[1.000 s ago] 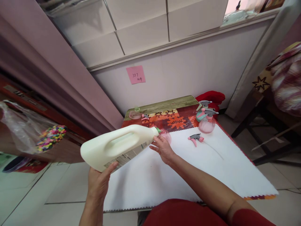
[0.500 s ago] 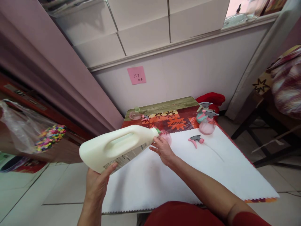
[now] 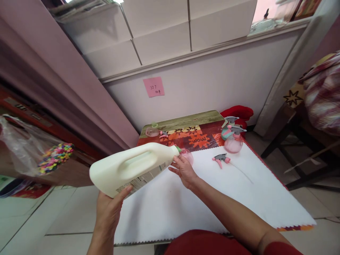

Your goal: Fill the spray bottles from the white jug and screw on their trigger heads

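My left hand (image 3: 110, 209) grips the base of a large cream jug (image 3: 130, 168), tipped on its side with the neck pointing right. Its mouth meets the top of a small pink round bottle (image 3: 188, 155) standing on the white cloth (image 3: 212, 191). My right hand (image 3: 183, 170) is wrapped round that pink bottle from the near side. A loose grey and pink spray head (image 3: 221, 159) with a thin tube lies on the cloth to the right.
Two small spray bottles (image 3: 232, 139) stand at the table's far right, another pink bottle (image 3: 153, 131) at the far left. A pink sticky note (image 3: 153, 86) is on the wall. A plastic bag with coloured beads (image 3: 54, 154) hangs left. A chair (image 3: 300, 138) stands right.
Hands, jug and pink bottle keep the same pose; only the camera view shifts slightly.
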